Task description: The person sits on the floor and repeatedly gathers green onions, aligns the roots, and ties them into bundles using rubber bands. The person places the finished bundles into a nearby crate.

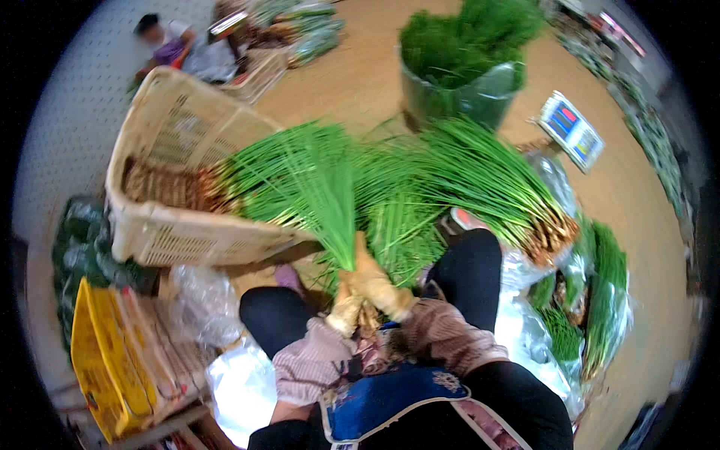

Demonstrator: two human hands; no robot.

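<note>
A bunch of spring onions (337, 225) stands upright before me, its green leaves fanning away and its brown roots hanging below my hands. My left hand (346, 306), in a cream glove, is closed around its lower stems. My right hand (379, 285), gloved alike, presses in from the other side, fingers closed on the same bunch; some of them are blurred. Behind it, more spring onions (270, 169) spill from a tipped cream plastic crate (161, 232). To the right lies a large pile of spring onions (499, 180), roots towards me. Loose green leaves (401, 236) lie between my legs.
A clear bag of feathery greens (469, 94) stands ahead, near a digital scale display (574, 131). Bagged greens (600, 300) lie right. At left are a yellow crate (112, 360) and plastic bags (244, 386). Another person (169, 45) sits far left.
</note>
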